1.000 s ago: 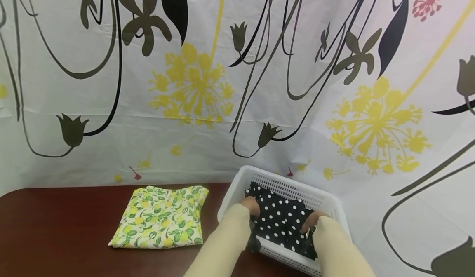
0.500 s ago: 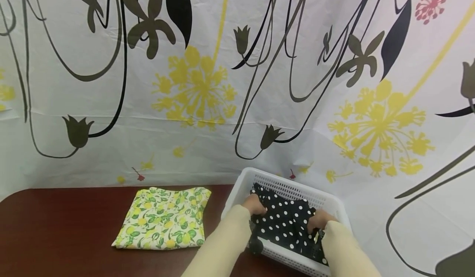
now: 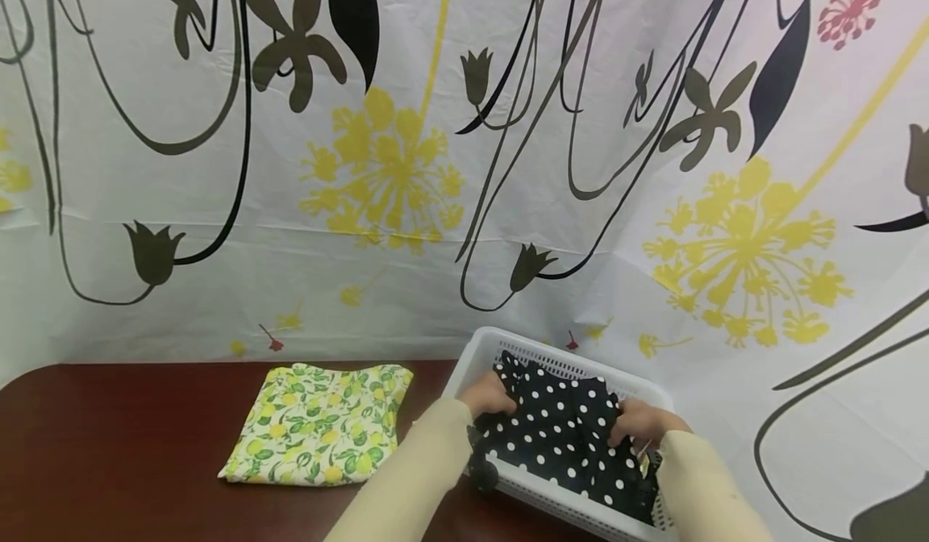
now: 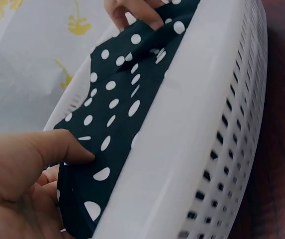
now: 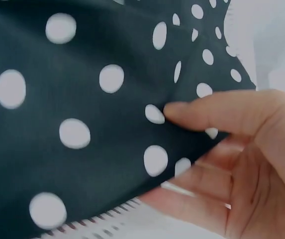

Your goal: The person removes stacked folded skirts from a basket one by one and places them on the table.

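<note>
A black cloth with white polka dots lies spread in a white perforated plastic basket. My left hand pinches its left edge; in the left wrist view the thumb lies on top and the fingers go behind the fabric. On the opposite edge, my right hand grips the same cloth. The right wrist view has that thumb pressing on the dots, with the other fingers underneath. Folds run down the cloth between both hands. Whatever lies beneath it is mostly hidden.
Left of the basket, a folded white cloth with a lemon and green-leaf print rests on the dark red-brown table. A floral-printed white sheet hangs right behind the table and basket.
The hands have moved apart, the right one further right and the left one slightly left. The dotted cloth between them is now spread wider. The lemon-print cloth stays put.
</note>
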The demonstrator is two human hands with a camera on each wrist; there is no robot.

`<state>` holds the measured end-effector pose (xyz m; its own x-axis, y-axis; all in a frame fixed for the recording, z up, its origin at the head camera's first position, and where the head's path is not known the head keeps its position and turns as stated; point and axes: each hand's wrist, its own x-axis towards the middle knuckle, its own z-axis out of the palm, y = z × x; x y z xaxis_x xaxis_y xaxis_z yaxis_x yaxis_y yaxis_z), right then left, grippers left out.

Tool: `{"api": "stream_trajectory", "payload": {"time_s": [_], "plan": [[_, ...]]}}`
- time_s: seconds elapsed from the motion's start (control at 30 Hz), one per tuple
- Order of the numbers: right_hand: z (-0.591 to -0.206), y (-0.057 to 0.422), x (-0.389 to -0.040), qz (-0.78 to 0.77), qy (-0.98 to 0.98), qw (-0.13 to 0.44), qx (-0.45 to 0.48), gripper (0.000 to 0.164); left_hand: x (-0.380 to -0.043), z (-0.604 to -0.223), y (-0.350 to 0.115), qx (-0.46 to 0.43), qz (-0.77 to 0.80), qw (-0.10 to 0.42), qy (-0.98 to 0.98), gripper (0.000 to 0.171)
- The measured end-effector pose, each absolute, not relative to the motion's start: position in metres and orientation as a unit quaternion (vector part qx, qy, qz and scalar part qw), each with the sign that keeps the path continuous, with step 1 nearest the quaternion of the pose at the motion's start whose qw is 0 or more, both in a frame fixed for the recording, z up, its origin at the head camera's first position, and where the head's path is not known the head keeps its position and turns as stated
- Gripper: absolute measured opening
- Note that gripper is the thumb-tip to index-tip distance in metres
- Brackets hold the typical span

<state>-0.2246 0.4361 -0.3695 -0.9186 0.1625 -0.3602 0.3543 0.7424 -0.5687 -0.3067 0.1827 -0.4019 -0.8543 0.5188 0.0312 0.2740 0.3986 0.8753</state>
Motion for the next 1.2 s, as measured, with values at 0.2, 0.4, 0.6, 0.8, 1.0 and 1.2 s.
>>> {"api": "stream_trajectory", "payload": {"time_s": [0.2, 0.4, 0.6, 0.8, 1.0, 1.2], "plan": [[-0.358, 0.438, -0.225, -0.352, 0.920, 0.138, 0.104, 0.058, -0.313, -0.397, 0.175, 0.239, 0.512, 0.133, 0.814, 0.040], [-0.343, 0.440, -0.224, -0.375, 0.920, 0.108, 0.040, 0.062, -0.318, -0.380, 0.168, 0.241, 0.521, 0.123, 0.809, 0.044], [-0.330, 0.437, -0.225, -0.397, 0.914, 0.084, -0.009, 0.063, -0.324, -0.360, 0.159, 0.233, 0.520, 0.112, 0.814, 0.042], [-0.318, 0.428, -0.224, -0.391, 0.916, 0.071, -0.063, 0.061, -0.326, -0.345, 0.143, 0.235, 0.484, 0.119, 0.835, 0.018], [-0.305, 0.417, -0.226, -0.387, 0.915, 0.060, -0.098, 0.058, -0.325, -0.331, 0.122, 0.246, 0.492, 0.123, 0.826, 0.023], [-0.295, 0.408, -0.228, -0.391, 0.913, 0.048, -0.107, 0.060, -0.324, -0.318, 0.106, 0.255, 0.505, 0.122, 0.816, 0.024]]}}
